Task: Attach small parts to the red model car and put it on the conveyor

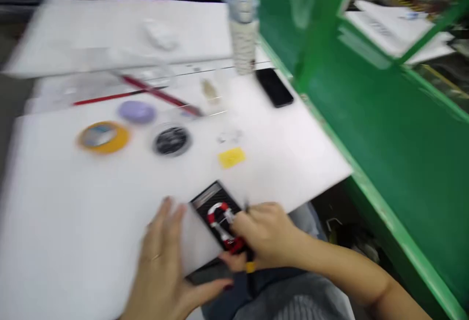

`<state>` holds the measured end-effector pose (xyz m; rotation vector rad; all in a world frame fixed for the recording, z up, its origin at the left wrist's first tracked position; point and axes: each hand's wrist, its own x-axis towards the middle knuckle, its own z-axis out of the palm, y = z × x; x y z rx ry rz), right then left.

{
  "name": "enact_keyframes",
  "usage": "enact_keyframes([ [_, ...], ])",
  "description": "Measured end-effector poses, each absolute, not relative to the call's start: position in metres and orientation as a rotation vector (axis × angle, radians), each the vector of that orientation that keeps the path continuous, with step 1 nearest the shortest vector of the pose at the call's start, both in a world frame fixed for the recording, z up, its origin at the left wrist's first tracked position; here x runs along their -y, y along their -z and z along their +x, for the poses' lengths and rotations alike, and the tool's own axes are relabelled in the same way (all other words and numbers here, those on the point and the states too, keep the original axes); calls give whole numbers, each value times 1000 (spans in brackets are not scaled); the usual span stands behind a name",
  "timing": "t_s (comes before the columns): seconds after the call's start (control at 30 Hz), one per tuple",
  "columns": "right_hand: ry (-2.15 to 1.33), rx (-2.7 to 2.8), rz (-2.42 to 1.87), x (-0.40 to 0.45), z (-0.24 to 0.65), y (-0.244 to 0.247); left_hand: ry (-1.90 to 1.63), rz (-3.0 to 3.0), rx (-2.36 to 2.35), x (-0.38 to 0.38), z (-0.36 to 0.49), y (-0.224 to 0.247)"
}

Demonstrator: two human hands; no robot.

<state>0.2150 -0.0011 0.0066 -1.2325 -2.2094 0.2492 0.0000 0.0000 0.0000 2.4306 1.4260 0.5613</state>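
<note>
The picture is blurred by motion. A small black card with a red and white part (pixel 217 212) lies at the near edge of the white table (pixel 73 222). My right hand (pixel 262 234) is closed over its near end and also holds a thin dark tool with a yellow tip (pixel 250 266). My left hand (pixel 161 271) lies flat on a white sheet (pixel 196 239) just left of the card, its thumb under the table edge.
Farther back lie a yellow tape roll (pixel 103 137), a purple disc (pixel 137 111), a black round tin (pixel 172 140), a yellow note (pixel 231 157), red sticks (pixel 157 94), a black phone (pixel 274 87) and a water bottle (pixel 242 24). A green frame (pixel 384 129) borders the right side.
</note>
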Motion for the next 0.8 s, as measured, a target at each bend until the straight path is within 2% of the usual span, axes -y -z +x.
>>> enact_keyframes([
  [0.1, -514, 2137, -1169, -14, 246, -27, -448, 2475, -1501, 8, 3, 0],
  [0.17, -553, 2105, -1205, -39, 265, -42, -422, 2508, -1554, 5, 12, -1],
  [0.33, -219, 2050, -1334, -140, 273, -71, -372, 2525, -1487, -8, 28, -10],
  [0.5, 70, 2007, -1427, -234, 254, -67, -425, 2522, -1397, -23, 25, -12],
  [0.7, 102, 2081, -1487, -257, 244, -81, -430, 2507, -1438, -26, 23, -7],
  [0.8, 161, 2065, -1274, -237, 254, -98, -415, 2494, -1458, -25, 24, -6],
])
